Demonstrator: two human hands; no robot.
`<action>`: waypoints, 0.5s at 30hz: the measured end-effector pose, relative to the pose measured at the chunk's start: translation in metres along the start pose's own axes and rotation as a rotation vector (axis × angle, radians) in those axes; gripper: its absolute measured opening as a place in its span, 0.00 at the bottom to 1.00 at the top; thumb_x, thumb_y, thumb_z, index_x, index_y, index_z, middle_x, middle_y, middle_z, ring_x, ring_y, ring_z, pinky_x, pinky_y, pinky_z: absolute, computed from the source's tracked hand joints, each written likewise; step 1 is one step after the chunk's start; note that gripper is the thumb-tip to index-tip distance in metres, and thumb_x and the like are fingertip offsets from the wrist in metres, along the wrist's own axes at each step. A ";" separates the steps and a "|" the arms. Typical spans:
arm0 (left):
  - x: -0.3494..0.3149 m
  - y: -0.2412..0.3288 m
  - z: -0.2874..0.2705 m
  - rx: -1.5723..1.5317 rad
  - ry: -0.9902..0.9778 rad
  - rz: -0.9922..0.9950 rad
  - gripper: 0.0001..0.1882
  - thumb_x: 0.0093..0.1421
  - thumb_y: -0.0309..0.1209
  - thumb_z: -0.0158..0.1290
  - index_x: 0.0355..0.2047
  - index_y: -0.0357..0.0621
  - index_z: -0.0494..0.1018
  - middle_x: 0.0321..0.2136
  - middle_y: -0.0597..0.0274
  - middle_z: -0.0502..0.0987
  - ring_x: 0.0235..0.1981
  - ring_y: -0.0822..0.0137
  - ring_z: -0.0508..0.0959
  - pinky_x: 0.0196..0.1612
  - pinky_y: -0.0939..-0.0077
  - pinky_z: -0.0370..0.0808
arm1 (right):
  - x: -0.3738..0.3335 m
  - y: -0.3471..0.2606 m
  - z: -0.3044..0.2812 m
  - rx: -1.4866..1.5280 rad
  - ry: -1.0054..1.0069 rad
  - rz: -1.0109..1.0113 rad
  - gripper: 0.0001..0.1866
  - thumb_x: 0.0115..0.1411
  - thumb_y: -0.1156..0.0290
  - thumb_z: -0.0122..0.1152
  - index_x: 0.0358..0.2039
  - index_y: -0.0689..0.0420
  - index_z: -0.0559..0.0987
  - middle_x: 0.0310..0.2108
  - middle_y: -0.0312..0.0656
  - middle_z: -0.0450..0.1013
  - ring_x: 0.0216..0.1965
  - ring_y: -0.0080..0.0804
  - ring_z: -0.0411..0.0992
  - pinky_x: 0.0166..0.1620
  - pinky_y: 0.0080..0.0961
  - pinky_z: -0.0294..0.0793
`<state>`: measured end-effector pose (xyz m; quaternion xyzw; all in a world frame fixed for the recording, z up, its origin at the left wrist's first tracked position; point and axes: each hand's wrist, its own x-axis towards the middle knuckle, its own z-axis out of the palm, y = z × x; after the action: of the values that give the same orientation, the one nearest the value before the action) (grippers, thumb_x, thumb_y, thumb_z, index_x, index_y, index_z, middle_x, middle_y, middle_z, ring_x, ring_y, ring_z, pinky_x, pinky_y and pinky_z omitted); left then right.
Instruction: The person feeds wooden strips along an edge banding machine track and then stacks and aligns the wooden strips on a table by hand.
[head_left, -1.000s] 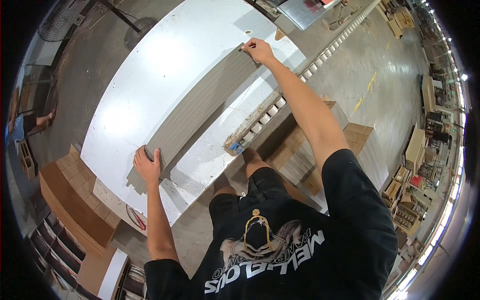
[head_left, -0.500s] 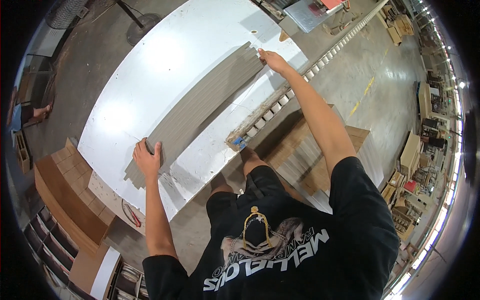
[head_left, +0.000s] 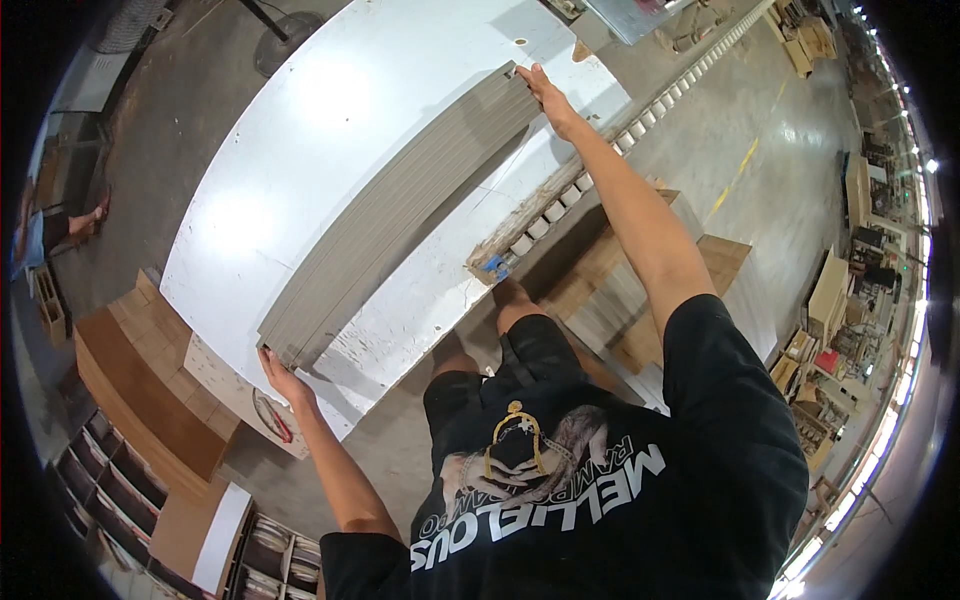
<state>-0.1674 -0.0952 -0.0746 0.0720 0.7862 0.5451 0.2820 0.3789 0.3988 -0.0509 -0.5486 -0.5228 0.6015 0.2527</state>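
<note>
A bundle of long grey-brown strips [head_left: 400, 205], packed side by side, lies slantwise across the white tabletop [head_left: 250, 190]. Against its near left end rests my left hand [head_left: 284, 380], palm to the strip ends and fingers stretched out. My right hand [head_left: 549, 100] is at the far right end, its fingers straight and touching the ends there. Neither hand wraps round the strips. Both ends of the bundle look nearly even.
Brown boards [head_left: 150, 390] are piled beyond the table's left end. A red-handled tool [head_left: 272, 418] lies near them. Stacked boards [head_left: 650, 320] stand right of my legs. A fan base [head_left: 288, 42] is on the floor at the back; another person's foot [head_left: 98, 212] shows far left.
My left hand has slid off the top of the strips to their near end. My right hand has flattened against the far end. The uneven strip ends now line up.
</note>
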 end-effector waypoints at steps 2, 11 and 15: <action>0.000 0.000 -0.010 -0.017 0.018 0.039 0.33 0.75 0.38 0.45 0.75 0.33 0.56 0.75 0.49 0.58 0.76 0.55 0.58 0.77 0.62 0.51 | 0.001 -0.007 0.011 -0.066 -0.039 0.025 0.55 0.68 0.21 0.28 0.78 0.54 0.56 0.80 0.47 0.47 0.80 0.46 0.44 0.79 0.43 0.39; -0.012 0.009 0.014 -0.189 -0.045 0.075 0.35 0.76 0.43 0.43 0.76 0.35 0.56 0.75 0.47 0.58 0.76 0.55 0.57 0.77 0.60 0.51 | 0.032 0.006 -0.008 0.063 -0.018 -0.006 0.55 0.69 0.22 0.28 0.78 0.58 0.55 0.80 0.48 0.49 0.80 0.44 0.44 0.79 0.40 0.35; -0.011 0.007 0.009 -0.249 -0.087 0.062 0.35 0.76 0.44 0.42 0.76 0.35 0.54 0.76 0.47 0.56 0.77 0.54 0.56 0.77 0.60 0.51 | 0.031 0.003 -0.012 0.007 -0.099 -0.024 0.52 0.70 0.23 0.27 0.77 0.54 0.59 0.79 0.46 0.52 0.80 0.46 0.43 0.79 0.41 0.34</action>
<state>-0.1551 -0.0894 -0.0670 0.0843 0.6968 0.6433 0.3058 0.3827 0.4289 -0.0642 -0.5110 -0.5389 0.6269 0.2356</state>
